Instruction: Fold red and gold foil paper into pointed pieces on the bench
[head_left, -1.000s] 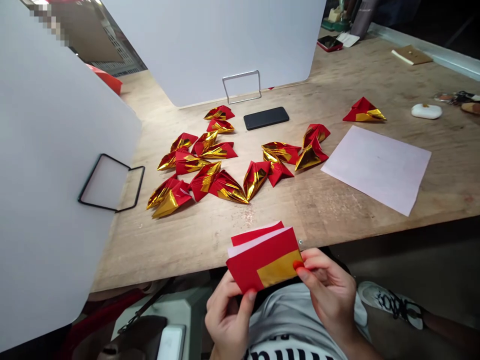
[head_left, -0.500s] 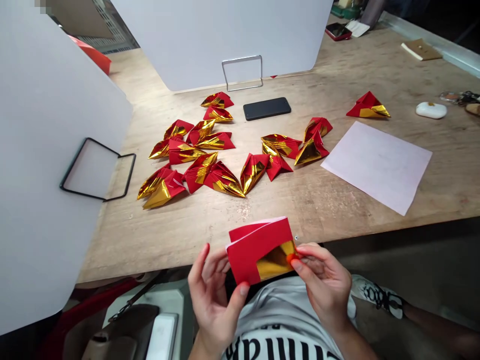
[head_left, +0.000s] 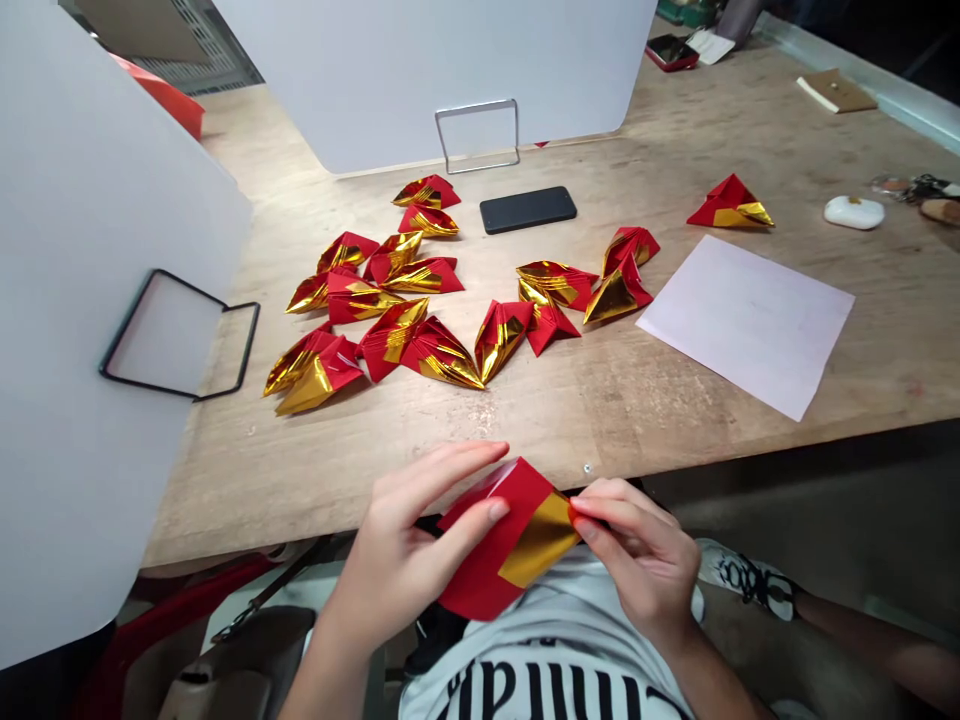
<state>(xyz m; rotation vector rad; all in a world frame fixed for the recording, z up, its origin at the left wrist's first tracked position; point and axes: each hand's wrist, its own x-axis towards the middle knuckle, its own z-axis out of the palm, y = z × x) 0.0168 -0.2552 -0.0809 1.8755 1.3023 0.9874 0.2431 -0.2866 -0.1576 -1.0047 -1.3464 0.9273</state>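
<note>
A folded sheet of red and gold paper [head_left: 517, 550] is held tilted in front of my shirt, just off the table's front edge. My right hand [head_left: 637, 555] pinches its gold corner between thumb and fingertips. At its left side, my left hand [head_left: 412, 540] has the thumb on the near face and the fingers around the upper edge, partly behind the paper. Several folded red and gold pieces [head_left: 442, 350] lie in clusters across the table. A flat pale square sheet [head_left: 750, 325] lies at the right, with one folded piece [head_left: 731, 205] just behind it.
White panels [head_left: 465, 60] stand at the back and left, with a wire stand [head_left: 180, 335] at the left panel. A black phone [head_left: 529, 210], a white case [head_left: 854, 212] and a brown notebook [head_left: 836, 90] rest on the wooden table [head_left: 675, 400]. A bag is below left.
My left hand has moved up and closed on the paper's left side. The folded paper has tilted, its left end lower. My right hand still pinches the gold corner.
</note>
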